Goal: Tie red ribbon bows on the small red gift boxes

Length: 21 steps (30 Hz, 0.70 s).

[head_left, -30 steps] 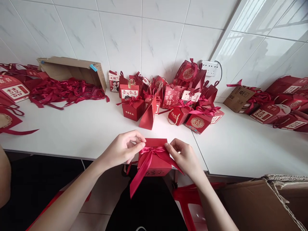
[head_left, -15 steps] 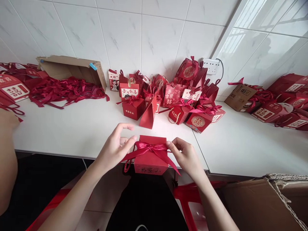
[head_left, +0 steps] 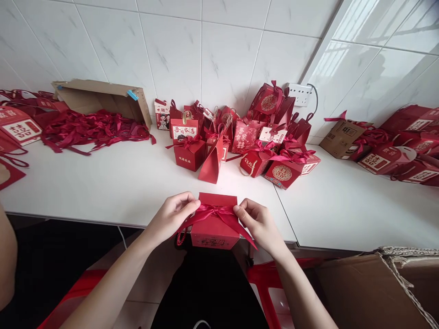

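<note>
In front of me a red gift box point(head_left: 215, 234) sits at the table's front edge, with dark printing low on its near face. Across its upper part is a tied red ribbon bow point(head_left: 216, 210), its tails hanging to both sides. My left hand point(head_left: 171, 214) pinches the bow's left loop between thumb and fingers. On the other side my right hand point(head_left: 257, 219) pinches the right loop near the box's corner. A twisted red cord handle point(head_left: 181, 237) hangs at the box's left, partly behind the ribbon tail.
Several finished-looking red boxes point(head_left: 283, 172) stand against the tiled wall. A pile of red ribbons point(head_left: 99, 130) spills from a cardboard box point(head_left: 103, 86) at the left. More red boxes lie at both ends of the table point(head_left: 329, 210). A large carton point(head_left: 363, 288) stands lower right. Another person's arm point(head_left: 6, 260) shows at left.
My left hand, which was open beside the box, has come in and closed on the bow's left loop. My right hand stays on the right loop. The other person's arm has shifted left.
</note>
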Available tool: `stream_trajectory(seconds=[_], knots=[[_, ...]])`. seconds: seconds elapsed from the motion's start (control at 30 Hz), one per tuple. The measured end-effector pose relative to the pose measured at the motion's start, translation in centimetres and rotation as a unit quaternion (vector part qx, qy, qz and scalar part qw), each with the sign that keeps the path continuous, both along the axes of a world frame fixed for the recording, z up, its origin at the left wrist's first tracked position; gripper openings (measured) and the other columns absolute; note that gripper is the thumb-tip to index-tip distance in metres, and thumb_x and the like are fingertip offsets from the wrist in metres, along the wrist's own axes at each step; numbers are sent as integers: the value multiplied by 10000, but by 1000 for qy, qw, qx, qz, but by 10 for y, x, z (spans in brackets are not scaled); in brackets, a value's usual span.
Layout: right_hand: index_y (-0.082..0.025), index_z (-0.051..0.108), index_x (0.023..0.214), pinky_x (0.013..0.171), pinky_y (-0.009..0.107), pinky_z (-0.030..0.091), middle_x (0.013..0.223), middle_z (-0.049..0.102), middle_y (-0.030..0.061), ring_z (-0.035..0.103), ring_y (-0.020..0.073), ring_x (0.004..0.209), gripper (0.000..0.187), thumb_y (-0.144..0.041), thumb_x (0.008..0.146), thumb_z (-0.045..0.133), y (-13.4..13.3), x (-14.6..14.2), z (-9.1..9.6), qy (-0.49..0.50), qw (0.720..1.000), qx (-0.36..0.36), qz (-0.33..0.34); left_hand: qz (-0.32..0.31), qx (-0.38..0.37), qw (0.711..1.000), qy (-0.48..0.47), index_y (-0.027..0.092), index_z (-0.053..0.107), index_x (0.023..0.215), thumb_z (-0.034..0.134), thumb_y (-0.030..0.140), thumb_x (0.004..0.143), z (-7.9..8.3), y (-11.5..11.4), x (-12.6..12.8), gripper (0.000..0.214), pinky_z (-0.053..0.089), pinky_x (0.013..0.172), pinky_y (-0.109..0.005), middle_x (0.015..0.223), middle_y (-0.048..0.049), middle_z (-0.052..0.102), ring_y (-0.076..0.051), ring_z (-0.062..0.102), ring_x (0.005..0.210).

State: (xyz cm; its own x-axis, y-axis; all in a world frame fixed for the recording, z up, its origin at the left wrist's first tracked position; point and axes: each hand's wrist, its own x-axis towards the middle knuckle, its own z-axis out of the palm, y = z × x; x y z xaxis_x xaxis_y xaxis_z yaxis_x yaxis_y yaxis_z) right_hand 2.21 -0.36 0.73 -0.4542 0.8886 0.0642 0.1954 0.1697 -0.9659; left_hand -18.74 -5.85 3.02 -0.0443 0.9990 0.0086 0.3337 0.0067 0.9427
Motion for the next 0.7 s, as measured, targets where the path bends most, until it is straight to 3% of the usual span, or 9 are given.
stream_trajectory(seconds=[0.17, 0.3, 0.37, 0.43, 0.53, 0.63, 0.7], knots=[[-190, 415, 656, 491, 214, 260, 561, 377, -66, 300, 80, 511, 410, -546, 828, 521, 3, -1, -7, 52, 998, -35, 16, 23, -1, 998, -54, 184, 348, 601, 481, 413, 828, -11, 2, 2, 349, 224, 486, -217, 593, 52, 280, -82, 246, 528], [-186, 437, 644, 505, 219, 322, 565, 412, -50, 364, 88, 518, 398, -522, 849, 501, 4, 1, -7, 31, 1000, -3, 1, 22, -4, 997, -73, 184, 339, 598, 486, 407, 824, -13, 1, 2, 350, 233, 476, -212, 593, 51, 280, -80, 246, 525], [-184, 479, 679, 570, 244, 393, 615, 487, -19, 452, 113, 581, 346, -470, 873, 494, -1, 2, -1, 2, 995, 79, -52, 16, -7, 997, -74, 183, 351, 600, 490, 407, 824, -13, 0, 1, 346, 257, 469, -204, 595, 50, 292, -78, 268, 526], [-183, 530, 760, 666, 291, 440, 724, 554, 24, 517, 152, 704, 239, -384, 887, 506, -13, 1, 10, -29, 970, 219, -105, 8, -28, 997, -78, 184, 383, 617, 491, 438, 824, -12, -1, 0, 345, 268, 430, -195, 587, 54, 306, -72, 286, 496], [-170, 587, 930, 741, 357, 454, 903, 600, 91, 532, 205, 846, 141, -288, 880, 529, -34, -10, 25, -92, 905, 411, -52, -3, -55, 995, -81, 187, 422, 651, 482, 507, 823, -8, -2, -2, 368, 248, 365, -189, 540, 70, 320, -62, 286, 418], [-121, 580, 1085, 731, 408, 453, 1001, 619, 135, 543, 245, 876, 260, -263, 884, 498, -44, -25, 29, -179, 859, 479, 20, -27, -65, 996, -53, 181, 462, 690, 493, 519, 819, -3, -6, -4, 363, 258, 382, -184, 527, 75, 351, -59, 299, 415], [-99, 575, 1111, 727, 421, 454, 1010, 622, 142, 552, 255, 878, 288, -254, 890, 474, -44, -31, 26, -207, 856, 473, 26, -46, -83, 995, -15, 171, 494, 714, 515, 504, 812, 0, -11, -7, 348, 306, 425, -190, 573, 58, 410, -70, 359, 464]])
